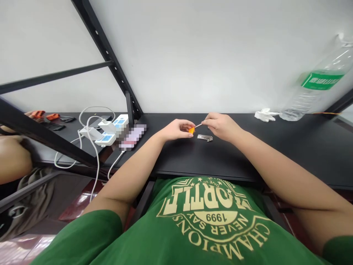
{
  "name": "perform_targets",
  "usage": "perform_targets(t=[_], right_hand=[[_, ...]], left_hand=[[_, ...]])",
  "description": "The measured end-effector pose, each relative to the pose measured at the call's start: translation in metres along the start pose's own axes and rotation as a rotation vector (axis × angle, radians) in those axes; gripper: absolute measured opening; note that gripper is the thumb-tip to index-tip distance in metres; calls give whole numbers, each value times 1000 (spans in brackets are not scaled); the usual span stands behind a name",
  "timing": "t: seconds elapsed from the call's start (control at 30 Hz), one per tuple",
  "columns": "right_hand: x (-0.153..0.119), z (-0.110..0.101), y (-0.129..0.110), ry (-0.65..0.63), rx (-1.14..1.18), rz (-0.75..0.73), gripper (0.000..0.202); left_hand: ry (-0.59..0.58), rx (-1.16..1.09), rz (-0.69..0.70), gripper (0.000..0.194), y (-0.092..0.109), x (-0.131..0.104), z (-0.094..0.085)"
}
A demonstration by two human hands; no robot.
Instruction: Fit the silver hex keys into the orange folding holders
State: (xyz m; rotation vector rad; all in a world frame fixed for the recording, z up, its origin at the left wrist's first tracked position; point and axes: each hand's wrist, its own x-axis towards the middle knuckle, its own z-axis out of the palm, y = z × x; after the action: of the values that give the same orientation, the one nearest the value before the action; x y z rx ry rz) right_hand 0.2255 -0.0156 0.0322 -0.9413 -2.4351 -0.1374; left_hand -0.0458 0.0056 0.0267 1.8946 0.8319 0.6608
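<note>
Between the thumb and fingers of my left hand (pixel 180 129) is a small orange piece (pixel 191 130), held above the black table (pixel 179 160). My right hand (pixel 219 126) pinches a thin metal rod (pixel 198 125), whose far end meets the orange piece or lies right beside it. Just below and between the hands, several L-shaped metal keys (pixel 204 138) lie side by side on the table.
A white power strip (pixel 106 139) with cables and a phone (pixel 134 137) lie left, near a black metal frame (pixel 106 51). Crumpled tissue (pixel 265 115) and a large plastic bottle (pixel 317 82) are at right. Another person's arm (pixel 13 158) shows far left, near orange tools (pixel 52 117).
</note>
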Motion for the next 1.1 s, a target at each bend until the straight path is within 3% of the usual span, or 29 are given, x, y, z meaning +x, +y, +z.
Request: perform_targets(t=[0.27,0.4,0.57,0.73,1.1], right_hand=[[-2,16,-20,-33,171,-62,30],[0,14,-20,-32,156,65,19],[1,8,10,-261,37,228,10],[1,7,22,-530,112,293,7],[2,11,23,-568,138,335,12]], left_hand=[[-39,-119,23,61,-1,3,6],[-12,-165,35,63,-4,4,6],[44,-119,76,61,-5,4,6],[36,-72,82,60,-7,5,4],[52,-47,76,64,-11,6,4]])
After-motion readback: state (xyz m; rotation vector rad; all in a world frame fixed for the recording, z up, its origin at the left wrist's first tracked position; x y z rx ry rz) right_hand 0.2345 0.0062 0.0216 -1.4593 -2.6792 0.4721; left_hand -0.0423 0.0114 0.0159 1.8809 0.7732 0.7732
